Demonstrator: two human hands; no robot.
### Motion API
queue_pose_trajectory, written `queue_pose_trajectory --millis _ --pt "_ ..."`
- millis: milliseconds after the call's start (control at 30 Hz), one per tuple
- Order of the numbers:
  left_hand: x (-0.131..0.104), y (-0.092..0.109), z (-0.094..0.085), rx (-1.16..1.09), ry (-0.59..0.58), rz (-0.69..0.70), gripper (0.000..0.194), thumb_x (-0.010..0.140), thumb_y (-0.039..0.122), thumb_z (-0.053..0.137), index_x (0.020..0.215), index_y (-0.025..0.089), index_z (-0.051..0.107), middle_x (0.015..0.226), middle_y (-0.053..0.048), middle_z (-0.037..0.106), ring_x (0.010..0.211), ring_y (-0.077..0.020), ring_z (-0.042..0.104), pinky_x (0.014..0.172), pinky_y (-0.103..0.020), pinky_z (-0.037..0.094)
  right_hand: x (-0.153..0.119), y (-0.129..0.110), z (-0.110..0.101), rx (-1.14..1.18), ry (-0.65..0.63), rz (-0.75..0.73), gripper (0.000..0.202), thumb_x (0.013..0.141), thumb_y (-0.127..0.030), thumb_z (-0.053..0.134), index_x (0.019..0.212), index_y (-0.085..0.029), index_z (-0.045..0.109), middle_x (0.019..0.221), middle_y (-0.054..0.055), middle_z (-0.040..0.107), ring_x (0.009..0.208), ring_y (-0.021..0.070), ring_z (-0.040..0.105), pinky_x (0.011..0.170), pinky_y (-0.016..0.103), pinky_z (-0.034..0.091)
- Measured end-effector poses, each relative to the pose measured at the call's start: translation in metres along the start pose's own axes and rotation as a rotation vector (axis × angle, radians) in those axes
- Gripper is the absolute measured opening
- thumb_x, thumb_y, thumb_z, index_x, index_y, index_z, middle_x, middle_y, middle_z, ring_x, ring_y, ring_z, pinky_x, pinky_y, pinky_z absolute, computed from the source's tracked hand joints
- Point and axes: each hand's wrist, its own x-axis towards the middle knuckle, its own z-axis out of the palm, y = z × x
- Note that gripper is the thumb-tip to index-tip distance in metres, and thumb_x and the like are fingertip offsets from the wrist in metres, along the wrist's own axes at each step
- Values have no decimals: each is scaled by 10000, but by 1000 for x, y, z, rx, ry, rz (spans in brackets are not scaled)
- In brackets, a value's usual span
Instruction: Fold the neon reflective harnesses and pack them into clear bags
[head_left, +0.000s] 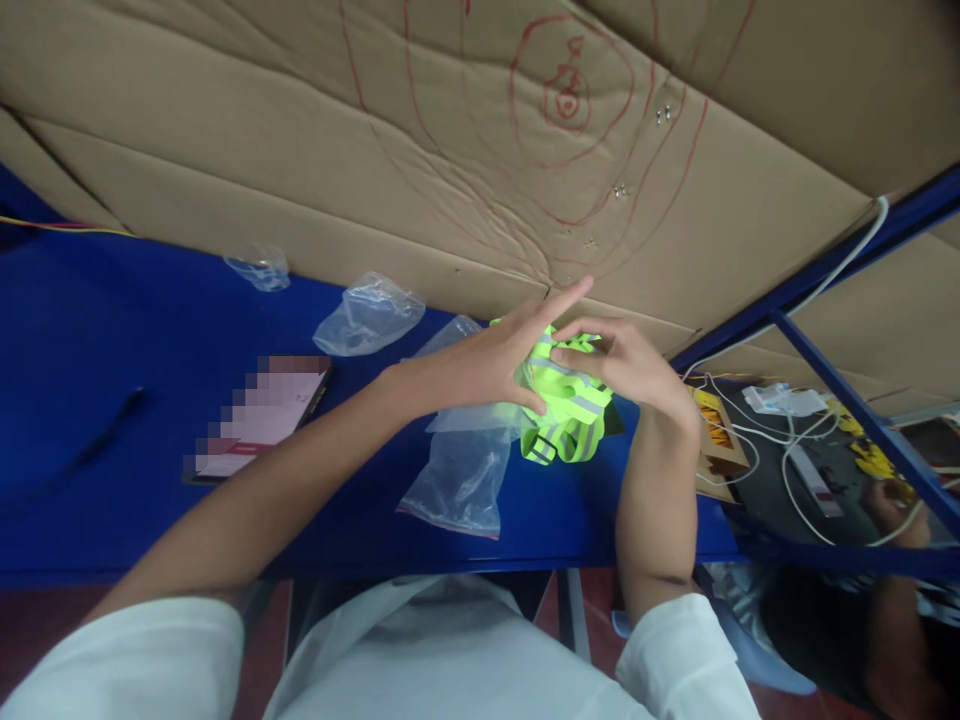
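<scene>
A bundle of neon-yellow reflective strap (577,400) with grey stripes and a black buckle rests on the blue table in front of me. Spread wide, with the index finger stretched upward and the thumb below, my left hand (499,355) is against the bundle's left side. From the upper right, my right hand (619,360) curls its fingers and thumb onto the strap. Partly under my left hand and beside the bundle lies a clear zip bag (461,480). The underside of the bundle is hidden.
Two more clear bags (371,315) lie along the cardboard wall (285,130), which has red drawn lines. A phone-like device (259,420), partly pixelated, is at left on the blue table (112,340). Beyond a blue frame are white cables (787,450) and another person's hand (896,515).
</scene>
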Motion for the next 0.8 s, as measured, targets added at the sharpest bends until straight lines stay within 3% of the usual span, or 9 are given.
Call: queue_pose_trajectory --millis 167,300,433,600,700,800 --pt "-3 -13 -9 -39 58 -94 1399 699 576 899 1675 365 -81 1778 -109 3 1589 -386 290 1260 -527 366 11 15 4 139 153 -70 335 807 -495 811 973 -217 725 960 14 721 808 169 615 719 298 469" --pt "-5 -15 -9 36 9 -225 1426 647 564 926 1686 335 -22 1741 -154 217 1545 -426 368 1227 -560 385 20 26 9 289 280 -67 343 824 -513 792 996 -237 680 1058 30 712 918 181 641 811 319 521" --pt "-3 -11 2 72 -11 -384 1387 650 493 934 1685 337 23 1619 -171 456 1399 -465 548 1108 -577 485 23 33 16 262 334 -78 354 887 -549 720 1049 -255 605 1093 31 680 930 183 639 823 330 532" --pt "0 -20 11 61 64 -373 1348 689 450 921 1682 322 18 1507 -180 560 1328 -441 611 1033 -550 534 20 31 15 32 274 -111 272 931 -479 676 1044 -243 602 1063 37 683 972 211 630 856 356 499" --pt "-2 -23 13 23 93 -283 1368 655 429 946 1679 326 45 1577 -173 482 1404 -423 542 1107 -550 493 17 24 14 -30 221 -116 238 926 -431 665 1035 -225 613 1041 37 687 935 212 628 836 358 481" --pt "-5 -22 18 -2 46 -207 1328 661 363 940 1676 352 83 1651 -160 369 1488 -417 440 1183 -553 437 17 19 20 -61 86 -86 201 909 -385 650 1004 -210 624 1016 43 698 923 228 637 842 375 483"
